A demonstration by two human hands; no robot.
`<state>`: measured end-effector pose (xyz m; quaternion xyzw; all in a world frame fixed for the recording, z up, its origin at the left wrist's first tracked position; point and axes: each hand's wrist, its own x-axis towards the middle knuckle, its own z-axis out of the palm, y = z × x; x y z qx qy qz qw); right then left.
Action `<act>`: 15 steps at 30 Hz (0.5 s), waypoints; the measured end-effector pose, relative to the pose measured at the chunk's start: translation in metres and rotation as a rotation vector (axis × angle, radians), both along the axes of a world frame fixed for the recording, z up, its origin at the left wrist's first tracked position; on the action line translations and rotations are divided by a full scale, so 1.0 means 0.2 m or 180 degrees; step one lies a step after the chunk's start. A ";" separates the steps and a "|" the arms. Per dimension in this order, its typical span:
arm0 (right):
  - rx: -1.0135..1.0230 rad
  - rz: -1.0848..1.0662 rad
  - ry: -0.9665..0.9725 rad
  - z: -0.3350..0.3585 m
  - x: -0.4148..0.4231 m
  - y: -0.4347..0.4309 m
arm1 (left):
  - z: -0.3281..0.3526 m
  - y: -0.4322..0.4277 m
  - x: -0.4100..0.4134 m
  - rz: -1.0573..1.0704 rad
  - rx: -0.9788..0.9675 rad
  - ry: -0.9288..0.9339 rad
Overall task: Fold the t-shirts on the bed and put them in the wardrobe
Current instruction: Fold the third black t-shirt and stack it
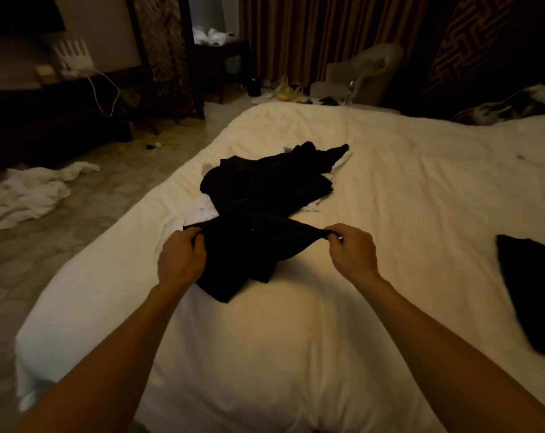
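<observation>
A black t-shirt (252, 251) lies crumpled on the white bed (296, 339) in front of me. My left hand (180, 260) grips its left edge with curled fingers. My right hand (352, 251) pinches its right edge, and the top hem is stretched taut between the two hands. Behind it lies a heap of more black garments (265, 179), with some white cloth (202, 210) showing underneath. Another dark garment (533, 292) lies flat at the bed's right edge. No wardrobe can be made out in the dim room.
White cloth (31, 195) is piled on the tiled floor to the left. A dark desk (46, 98) with a white cable stands at the back left. An armchair (361, 76) and curtains (311, 32) are beyond the bed's far end.
</observation>
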<state>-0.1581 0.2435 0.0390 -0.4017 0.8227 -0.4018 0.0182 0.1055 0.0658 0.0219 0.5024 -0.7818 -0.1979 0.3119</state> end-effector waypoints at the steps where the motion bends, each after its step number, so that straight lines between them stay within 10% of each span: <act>1: -0.0064 -0.0164 -0.0091 0.04 -0.02 0.04 | 0.03 0.02 0.00 0.0007 0.0001 0.0035; 15: -0.1047 -0.1048 -0.0645 0.48 -0.26 0.62 | 0.37 0.33 -0.19 -0.0529 0.0154 -0.0259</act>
